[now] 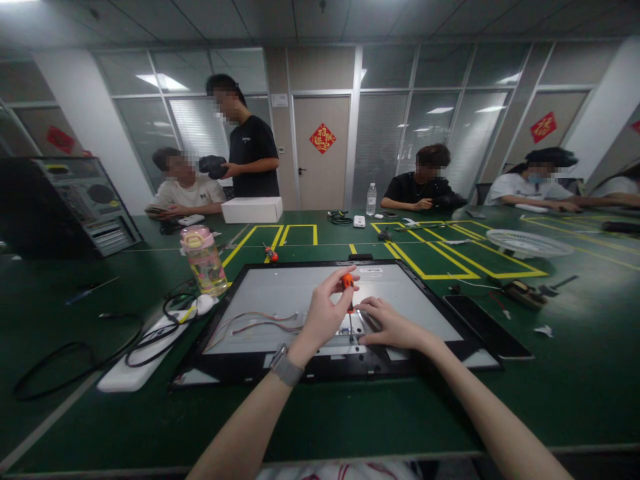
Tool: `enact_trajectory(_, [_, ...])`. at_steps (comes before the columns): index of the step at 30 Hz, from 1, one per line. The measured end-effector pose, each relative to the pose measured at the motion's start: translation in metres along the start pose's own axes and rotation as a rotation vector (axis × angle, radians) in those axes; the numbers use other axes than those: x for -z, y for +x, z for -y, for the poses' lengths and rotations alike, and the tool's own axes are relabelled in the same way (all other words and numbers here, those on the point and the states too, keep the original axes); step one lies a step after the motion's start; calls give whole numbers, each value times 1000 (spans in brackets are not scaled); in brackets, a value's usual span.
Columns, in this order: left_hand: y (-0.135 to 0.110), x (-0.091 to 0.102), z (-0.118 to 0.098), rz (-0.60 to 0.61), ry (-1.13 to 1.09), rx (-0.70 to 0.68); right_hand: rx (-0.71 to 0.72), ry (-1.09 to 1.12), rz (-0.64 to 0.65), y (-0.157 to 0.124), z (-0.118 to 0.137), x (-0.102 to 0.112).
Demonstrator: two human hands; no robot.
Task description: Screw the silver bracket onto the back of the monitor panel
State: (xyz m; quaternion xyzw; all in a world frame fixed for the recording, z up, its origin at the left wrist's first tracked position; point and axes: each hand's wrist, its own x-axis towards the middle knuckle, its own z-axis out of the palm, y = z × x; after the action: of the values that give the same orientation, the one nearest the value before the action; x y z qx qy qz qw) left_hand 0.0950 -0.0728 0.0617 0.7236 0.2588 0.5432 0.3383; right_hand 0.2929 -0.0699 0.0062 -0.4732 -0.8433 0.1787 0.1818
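Note:
My left hand (325,310), with a grey watch on its wrist, grips an orange and black screwdriver (349,283) by the handle. Its shaft points down at a small metal bracket (345,329) on the back of a flat display panel (280,287). My right hand (390,325) rests beside the shaft, thumb and fingers apart, fingertips at the bracket's right side. Whether the screwdriver tip sits in a screw is too small to tell. Thin coloured wires (265,322) run left from the bracket across the panel. The panel lies flat in a black frame.
Left of the panel are a white power strip (135,367) with black cables and a pink-lidded bottle (203,260). A black slab (487,327) lies right. Another screwdriver (271,254) lies behind. A computer case (65,207) stands far left. Several people sit or stand across the table.

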Motion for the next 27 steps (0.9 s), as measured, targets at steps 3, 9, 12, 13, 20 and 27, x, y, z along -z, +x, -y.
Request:
enact_trajectory(3, [1,0,-1,-73,132,-52,2,2,9,0,-1,0])
enact_trajectory(9, [0,6,-8,73,81,35,-17,0,11,0,3,1])
enact_trajectory(12, [-1,11,-6,7,62,111,-24,12,15,-1,5,2])
enact_trajectory(13, [-2,13,-5,-38,36,133,-24,18,14,-1,6,2])
enact_trajectory(20, [-8,50,0,-319,-174,200,-33,34,25,-1,7,4])
enact_trajectory(27, [-24,74,6,-440,-29,170,-51,43,37,-1,9,5])
